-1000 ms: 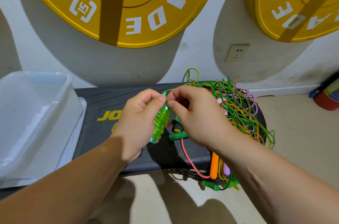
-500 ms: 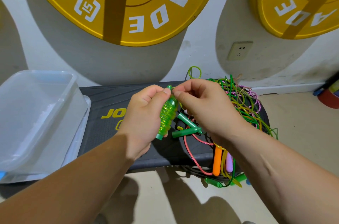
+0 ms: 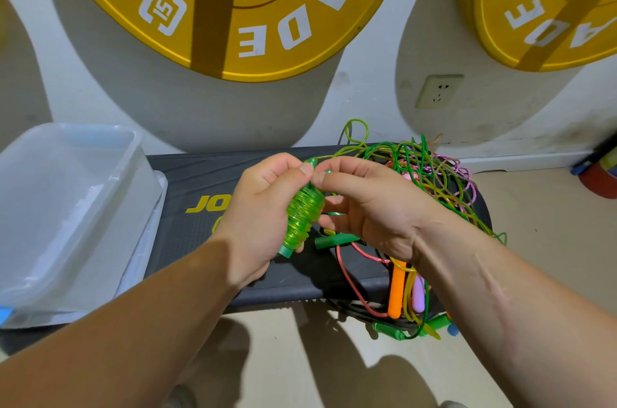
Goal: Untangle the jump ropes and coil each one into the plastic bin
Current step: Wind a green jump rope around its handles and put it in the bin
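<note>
Looks to be mid-coil on the first rope: grips a tight green coil in the left hand, fingers curled round it, above the middle of the bench. Pinches the free strand at the coil's top between thumb and forefinger of the right hand, other fingers loosely curled. Leads off rightward from there into the tangle, heaped on the bench's right end near the back edge and spilling over the front right corner

Judged early in the task: one rope partly wound, the rest knotted, no coil yet in the bin just off the bench's left end

Calls next for easing more slack out of the tangle without pulling knots tight, laying another turn on the coil, and keeping thumb pressure on so the turns cannot spring loose; after that, a short carry left to the bin

Works over a black ribbed bench with yellow lettering, partly hidden by the hands. Near its front edge: a green handle, a red rope looping over, an orange handle and a lilac handle hanging down. Behind: white wall with a socket and two big yellow plates; pale floor below
</note>
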